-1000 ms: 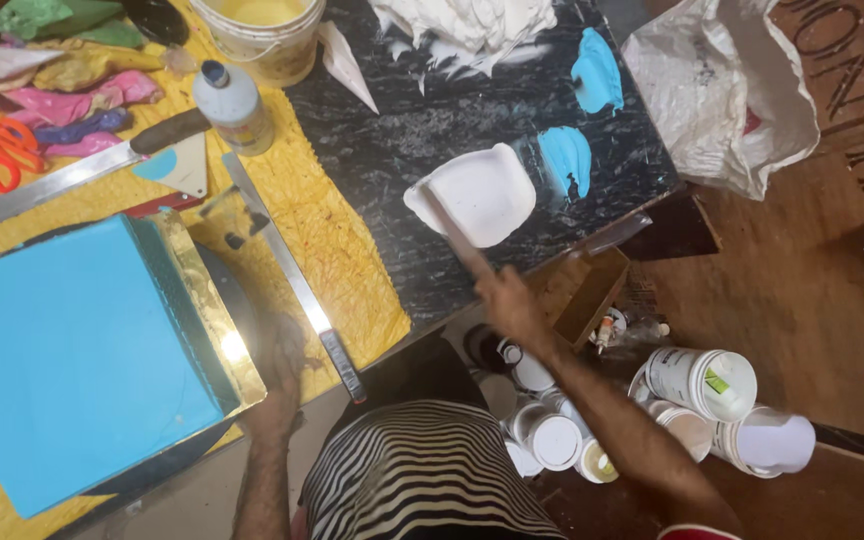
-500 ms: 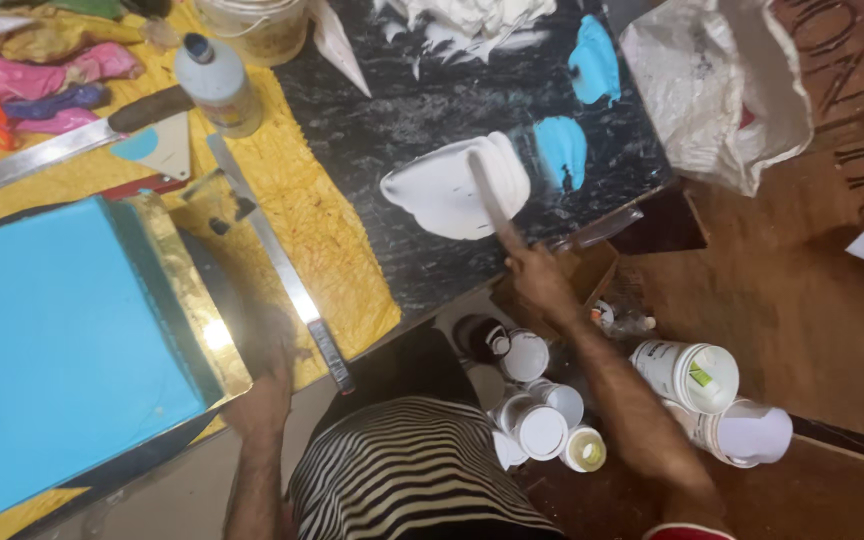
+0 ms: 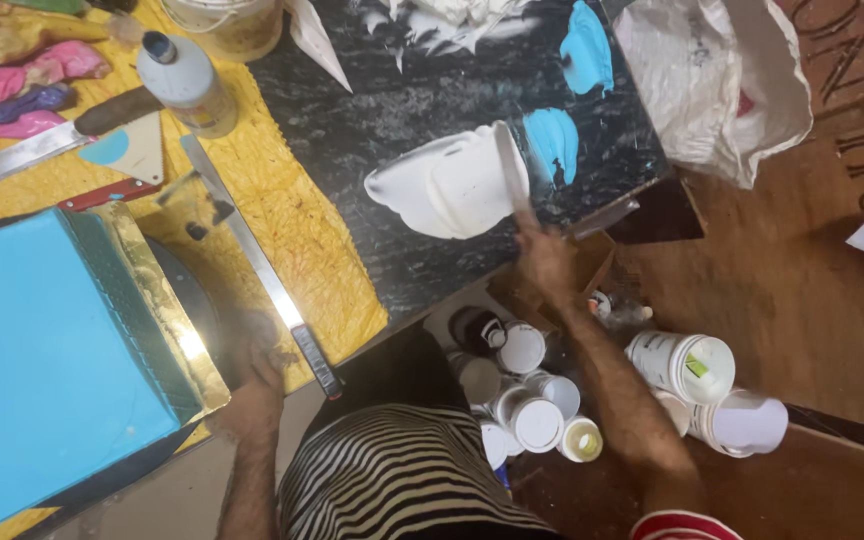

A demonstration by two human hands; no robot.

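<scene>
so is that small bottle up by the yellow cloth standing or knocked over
Knocked over. The small bottle lies on its side on the yellow cloth, dark cap end pointing toward the upper left, beside the knife's handle.

Blurred right hand [image 3: 544, 255], fingers impossible to count, grip on the spatula [image 3: 509, 170] not clear. Left hand [image 3: 252, 365] smeared too, its touch on the desk [image 3: 322, 240] edge uncertain. Blue slab [image 3: 47, 350] cut off at left and near edges. Bucket [image 3: 220, 22], white paint heap [image 3: 452, 15] and plastic bag [image 3: 712, 80] cropped at far edge. Small jars [image 3: 537, 420] partly hidden behind the right forearm.
</scene>
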